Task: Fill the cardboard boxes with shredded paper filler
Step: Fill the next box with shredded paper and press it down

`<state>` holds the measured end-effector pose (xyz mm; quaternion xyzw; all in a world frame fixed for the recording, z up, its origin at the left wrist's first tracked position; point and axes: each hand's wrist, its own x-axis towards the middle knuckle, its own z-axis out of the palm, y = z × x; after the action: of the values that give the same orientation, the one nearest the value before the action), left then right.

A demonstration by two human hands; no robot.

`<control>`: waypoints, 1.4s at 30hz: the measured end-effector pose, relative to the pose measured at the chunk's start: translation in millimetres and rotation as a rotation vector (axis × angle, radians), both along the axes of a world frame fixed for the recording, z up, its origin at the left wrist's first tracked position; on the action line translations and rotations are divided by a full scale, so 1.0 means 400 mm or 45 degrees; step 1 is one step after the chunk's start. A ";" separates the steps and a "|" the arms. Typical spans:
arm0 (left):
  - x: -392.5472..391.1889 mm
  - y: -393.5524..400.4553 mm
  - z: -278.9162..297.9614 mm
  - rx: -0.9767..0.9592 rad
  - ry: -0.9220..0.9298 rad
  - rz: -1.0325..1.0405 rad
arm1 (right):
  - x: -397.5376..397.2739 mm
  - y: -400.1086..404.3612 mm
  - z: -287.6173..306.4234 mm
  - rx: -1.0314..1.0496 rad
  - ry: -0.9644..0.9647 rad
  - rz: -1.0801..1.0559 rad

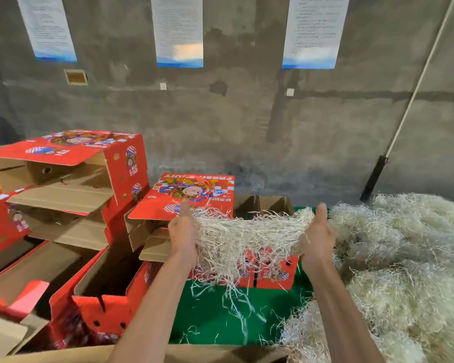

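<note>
Stacking at the left, red cardboard boxes are seen with flaps open, one open box lying nearest below. A bundle of shredded paper filler is stretched crosswise, its long axis left to right, above the green surface; it is gripped by the left hand and the right hand, fingers curled round its ends. A large filler pile is heaped at the right.

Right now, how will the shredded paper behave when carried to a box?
Likely floppy: the shredded paper sags between left hand and right hand. Probably light and apt to shed, since loose strands dangle toward the green surface.
</note>
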<state>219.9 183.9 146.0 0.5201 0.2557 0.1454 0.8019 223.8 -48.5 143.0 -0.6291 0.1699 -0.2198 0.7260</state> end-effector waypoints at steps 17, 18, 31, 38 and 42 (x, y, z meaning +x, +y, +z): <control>-0.059 -0.075 -0.021 0.882 -0.279 -0.735 | 0.010 0.181 0.093 -0.392 -0.310 0.319; -0.051 -0.073 -0.032 0.832 -0.349 -0.679 | 0.006 0.170 0.081 -0.311 -0.282 0.327; -0.102 -0.195 -0.093 0.406 -0.484 -0.212 | -0.060 0.256 -0.093 -0.349 -0.362 0.071; -0.053 -0.098 -0.099 0.358 -0.445 -0.089 | -0.059 0.189 -0.062 -0.227 -0.409 0.107; -0.055 -0.129 -0.140 0.291 -0.224 -0.286 | -0.070 0.217 -0.058 -0.181 -0.424 0.186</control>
<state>198.0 132.4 89.8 0.6184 0.1067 0.1282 0.7679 195.8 38.4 119.7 -0.6442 -0.0146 -0.2791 0.7120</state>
